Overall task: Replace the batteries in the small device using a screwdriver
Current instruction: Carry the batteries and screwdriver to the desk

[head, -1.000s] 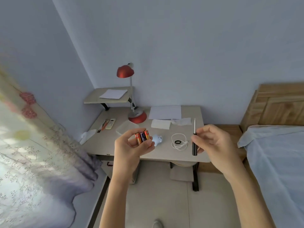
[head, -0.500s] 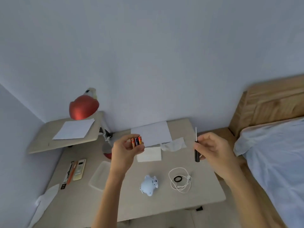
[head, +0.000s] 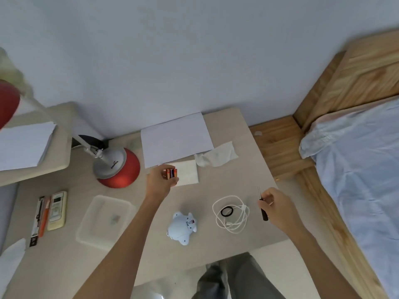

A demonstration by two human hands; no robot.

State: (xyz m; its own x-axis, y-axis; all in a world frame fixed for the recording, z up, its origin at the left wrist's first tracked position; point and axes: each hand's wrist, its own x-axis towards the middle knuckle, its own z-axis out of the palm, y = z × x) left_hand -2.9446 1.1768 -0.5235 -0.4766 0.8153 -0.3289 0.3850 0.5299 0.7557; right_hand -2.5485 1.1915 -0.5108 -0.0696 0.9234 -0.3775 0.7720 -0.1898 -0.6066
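Note:
A small light-blue animal-shaped device (head: pixel 182 227) lies on the beige desk (head: pixel 218 244) near its front edge. My left hand (head: pixel 160 180) hovers above the desk behind the device, pinching a few orange and black batteries (head: pixel 171 173) between fingers and thumb. My right hand (head: pixel 278 209) is to the right of the device, near the desk's right edge. It grips a small screwdriver (head: pixel 261 205) with a black handle, its thin shaft pointing up and away from me.
A coiled white cable (head: pixel 232 214) with a black ring (head: pixel 226 211) lies between device and right hand. A clear plastic tray (head: pixel 103 221), remote (head: pixel 56 210), red lamp base (head: pixel 117 169), papers (head: pixel 176 139) and tissue (head: pixel 217 157) share the desk. A bed (head: pixel 362 169) stands right.
The view has dropped closer over the desk. Both hands have lowered towards the desktop, still holding the batteries and the screwdriver; the right hand now sits beside the white cable.

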